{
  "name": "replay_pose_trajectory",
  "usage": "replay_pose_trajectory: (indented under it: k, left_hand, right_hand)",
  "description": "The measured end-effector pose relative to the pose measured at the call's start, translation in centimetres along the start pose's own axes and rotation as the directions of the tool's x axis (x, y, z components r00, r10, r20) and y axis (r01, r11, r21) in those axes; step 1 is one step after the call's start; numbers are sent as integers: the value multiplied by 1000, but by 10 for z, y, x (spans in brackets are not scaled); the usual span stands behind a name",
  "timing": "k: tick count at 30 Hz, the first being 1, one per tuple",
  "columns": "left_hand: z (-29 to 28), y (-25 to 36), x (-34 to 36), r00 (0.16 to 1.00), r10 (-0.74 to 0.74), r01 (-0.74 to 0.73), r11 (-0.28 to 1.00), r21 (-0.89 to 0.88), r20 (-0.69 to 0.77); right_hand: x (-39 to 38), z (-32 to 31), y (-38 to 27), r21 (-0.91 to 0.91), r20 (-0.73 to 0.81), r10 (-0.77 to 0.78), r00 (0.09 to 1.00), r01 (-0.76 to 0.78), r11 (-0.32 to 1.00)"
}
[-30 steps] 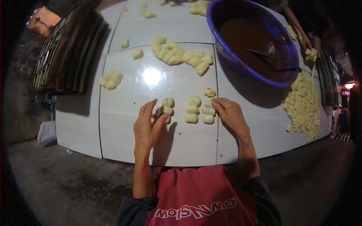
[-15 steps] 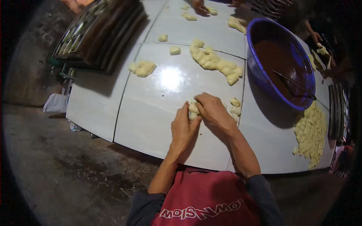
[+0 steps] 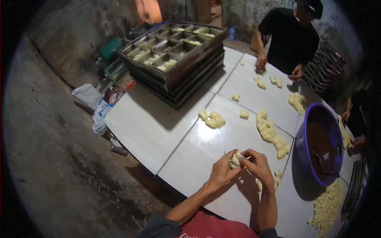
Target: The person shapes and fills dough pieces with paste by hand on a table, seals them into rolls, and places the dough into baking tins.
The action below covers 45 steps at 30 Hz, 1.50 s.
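A pale piece of dough (image 3: pixel 236 159) is between my two hands, above the white tiled table (image 3: pixel 178 162). My left hand (image 3: pixel 223 169) is closed round its left side. The fingers of my right hand (image 3: pixel 258 166) press on it from the right. More dough pieces (image 3: pixel 278 177) lie beside my right wrist, partly hidden by it. Beyond my hands stretches a long row of joined dough lumps (image 3: pixel 270 133). A smaller dough clump (image 3: pixel 212 119) and a single lump (image 3: pixel 244 114) rest farther left.
Stacked dark metal trays (image 3: pixel 174 59) with dough in their compartments stand at the far left. A purple basin (image 3: pixel 307 146) of brown filling sits right, with many small dough pieces (image 3: pixel 327 206) nearer me. A co-worker (image 3: pixel 291 39) stands across the table; another person's hand (image 3: pixel 360 141) shows far right.
My view has swung left and up, bringing the tray stack and the co-worker into sight. My hands have lifted the dough off the table and hold it between them.
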<state>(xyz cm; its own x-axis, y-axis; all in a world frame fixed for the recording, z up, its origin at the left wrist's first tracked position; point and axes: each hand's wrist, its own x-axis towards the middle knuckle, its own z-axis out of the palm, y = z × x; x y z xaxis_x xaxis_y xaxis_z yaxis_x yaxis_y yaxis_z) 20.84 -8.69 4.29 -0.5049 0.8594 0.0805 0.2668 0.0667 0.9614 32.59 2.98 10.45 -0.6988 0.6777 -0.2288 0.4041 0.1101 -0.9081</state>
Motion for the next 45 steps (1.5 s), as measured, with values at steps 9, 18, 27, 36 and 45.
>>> replay_pose_trajectory:
  k: [9,18,27,36,45]
  left_hand:
    - [-195,78,153,936,328,-296,928,224,-123]
    - [-302,96,332,906,410,-311,812,494,-105]
    - [-281,53,414,997,23,-76,501,862,75]
    - [-352,22,494,937,52,-348,229,909,346]
    - [-330,64,430,967,193,-227,340,913,168]
  right_hand:
    - [144,58,-166,-26,-71,-382,921,381,924]
    - [316,66,-293,-232,-31,-467,883,449,863]
    - [402,98,-274,-947,53,-383,922,168,273]
    - [209,63,-173,-586,-666,-619,416,221,779]
    - [-34,79,70,-200,-968,56,246,-882,428]
